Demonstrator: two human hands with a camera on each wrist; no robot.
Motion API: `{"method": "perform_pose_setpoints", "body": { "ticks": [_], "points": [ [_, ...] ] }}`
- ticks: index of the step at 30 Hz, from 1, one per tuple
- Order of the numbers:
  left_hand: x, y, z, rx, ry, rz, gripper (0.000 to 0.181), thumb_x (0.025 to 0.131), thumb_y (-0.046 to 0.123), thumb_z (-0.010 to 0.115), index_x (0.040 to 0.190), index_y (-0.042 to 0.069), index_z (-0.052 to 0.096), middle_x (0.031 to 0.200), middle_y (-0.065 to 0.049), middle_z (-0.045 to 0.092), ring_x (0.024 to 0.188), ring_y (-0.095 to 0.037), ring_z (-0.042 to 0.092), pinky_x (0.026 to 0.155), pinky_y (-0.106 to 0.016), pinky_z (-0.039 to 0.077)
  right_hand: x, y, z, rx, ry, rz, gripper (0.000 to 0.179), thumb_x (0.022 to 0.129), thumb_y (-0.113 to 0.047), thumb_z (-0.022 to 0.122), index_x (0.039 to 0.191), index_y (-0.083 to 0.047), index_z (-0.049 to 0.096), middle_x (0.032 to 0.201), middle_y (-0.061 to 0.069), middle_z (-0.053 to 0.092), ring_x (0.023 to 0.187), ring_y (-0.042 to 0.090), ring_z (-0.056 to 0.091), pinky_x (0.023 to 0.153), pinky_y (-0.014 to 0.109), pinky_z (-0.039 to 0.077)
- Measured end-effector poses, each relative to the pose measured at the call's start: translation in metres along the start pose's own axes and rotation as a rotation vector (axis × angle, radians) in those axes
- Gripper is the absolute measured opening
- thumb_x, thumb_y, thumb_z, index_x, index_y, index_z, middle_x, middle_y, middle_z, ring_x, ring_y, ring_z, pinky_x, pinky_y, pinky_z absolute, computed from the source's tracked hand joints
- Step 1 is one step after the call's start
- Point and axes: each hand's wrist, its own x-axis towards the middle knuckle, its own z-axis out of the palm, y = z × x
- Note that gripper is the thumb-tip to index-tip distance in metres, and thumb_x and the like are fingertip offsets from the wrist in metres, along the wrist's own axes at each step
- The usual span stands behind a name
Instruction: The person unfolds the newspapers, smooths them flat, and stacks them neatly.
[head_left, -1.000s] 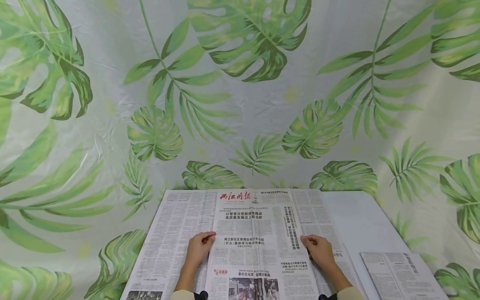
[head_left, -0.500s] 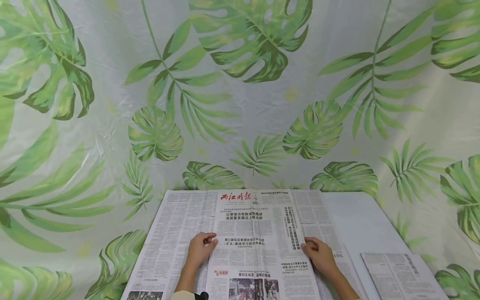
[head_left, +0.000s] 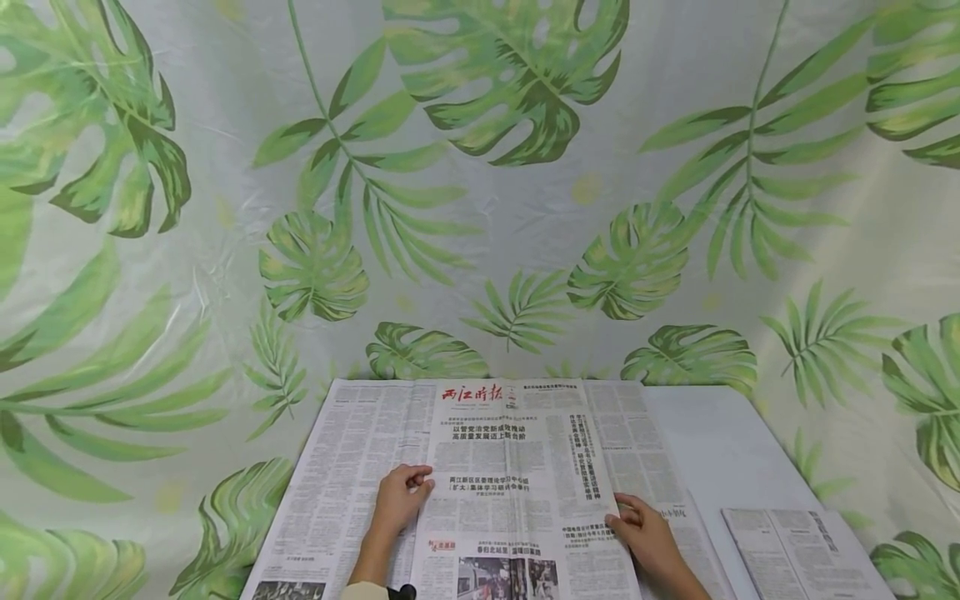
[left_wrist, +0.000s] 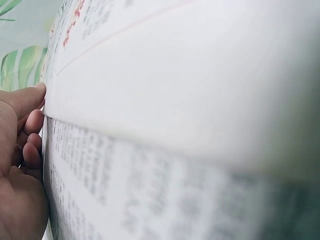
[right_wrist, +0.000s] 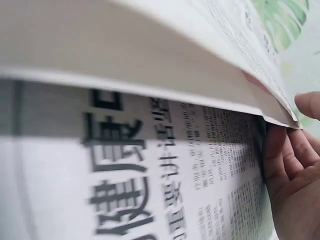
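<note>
A folded newspaper (head_left: 480, 458) with a red masthead lies in the middle of the head view, on top of an opened-out newspaper (head_left: 337, 467). At its left edge my left hand (head_left: 400, 500) pinches the paper, fingers curled and thumb tip right at the edge; the left wrist view shows this hand (left_wrist: 22, 150) beside the printed sheets. Lower on the right edge, my right hand (head_left: 648, 537) grips the folded newspaper. In the right wrist view, its fingers (right_wrist: 277, 150) lie under the raised paper layers, the thumb above them.
A smaller folded newspaper (head_left: 802, 550) lies at the lower right on the white tabletop (head_left: 712, 425). Behind the table hangs a leaf-patterned curtain (head_left: 510, 217). A black-and-white photo (head_left: 288, 590) is printed on the lower sheet at left.
My right hand has slid toward me along the folded newspaper's right edge. My left hand has stayed almost still at the left edge.
</note>
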Motion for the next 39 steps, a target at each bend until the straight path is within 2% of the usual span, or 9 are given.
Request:
{"method": "perform_pose_setpoints", "body": {
  "ticks": [6,10,16,21,27,31,39],
  "points": [
    [-0.002,0.001,0.001,-0.004,-0.008,-0.001,0.02,0.087,0.012,0.081,0.107,0.011,0.08,0.082,0.007,0.061,0.078,-0.009,0.053,0.073,-0.023,0.044,-0.015,0.001,-0.005,-0.006,-0.005,0.0,0.054,0.095,-0.019,0.072,0.141,0.003,0.055,0.098,0.007,0.077,0.078,0.018,0.073,0.066,0.027,0.056],
    [-0.003,0.001,0.0,-0.006,-0.005,-0.004,0.02,0.087,0.011,0.081,0.107,0.01,0.08,0.082,0.006,0.061,0.078,-0.01,0.052,0.072,-0.024,0.043,-0.023,0.001,-0.01,0.01,-0.029,0.028,0.053,0.095,-0.02,0.073,0.137,0.008,0.057,0.101,0.009,0.077,0.084,0.02,0.074,0.071,0.03,0.06],
    [-0.009,0.002,-0.003,-0.003,-0.028,0.001,0.024,0.088,0.013,0.08,0.111,0.01,0.078,0.086,0.005,0.061,0.081,-0.01,0.052,0.075,-0.025,0.044,-0.029,0.001,-0.015,0.021,-0.138,0.046,0.054,0.098,-0.031,0.07,0.128,0.013,0.061,0.102,0.012,0.077,0.088,0.023,0.074,0.075,0.036,0.061],
    [-0.019,0.007,-0.001,0.023,-0.082,0.006,0.031,0.088,0.017,0.08,0.118,0.012,0.075,0.096,0.005,0.063,0.088,-0.009,0.053,0.081,-0.027,0.047,-0.033,0.0,-0.018,0.054,-0.178,0.052,0.048,0.099,-0.033,0.068,0.12,0.011,0.067,0.096,0.009,0.077,0.083,0.02,0.073,0.07,0.032,0.059],
    [-0.026,0.025,0.004,0.055,-0.108,0.004,0.034,0.087,0.02,0.08,0.12,0.014,0.074,0.1,0.003,0.065,0.093,-0.012,0.053,0.086,-0.033,0.047,-0.035,-0.005,-0.014,0.027,-0.097,0.04,0.034,0.098,-0.031,0.071,0.103,0.003,0.074,0.081,0.005,0.074,0.069,0.015,0.065,0.061,0.027,0.052],
    [-0.031,0.038,0.009,0.024,-0.154,0.029,0.035,0.088,0.021,0.079,0.122,0.013,0.074,0.1,0.003,0.065,0.091,-0.011,0.052,0.084,-0.03,0.047,-0.037,-0.009,-0.008,0.039,-0.029,0.059,0.03,0.097,-0.028,0.072,0.1,0.002,0.075,0.083,0.006,0.076,0.071,0.017,0.069,0.06,0.027,0.054],
    [-0.043,0.064,0.027,-0.051,-0.248,0.112,0.036,0.091,0.024,0.077,0.126,0.014,0.072,0.102,0.001,0.067,0.085,-0.006,0.054,0.077,-0.025,0.049,-0.039,-0.005,-0.007,0.049,-0.015,0.051,0.034,0.096,-0.031,0.074,0.097,0.002,0.075,0.082,0.008,0.076,0.071,0.018,0.07,0.06,0.03,0.057]
  ]
}}
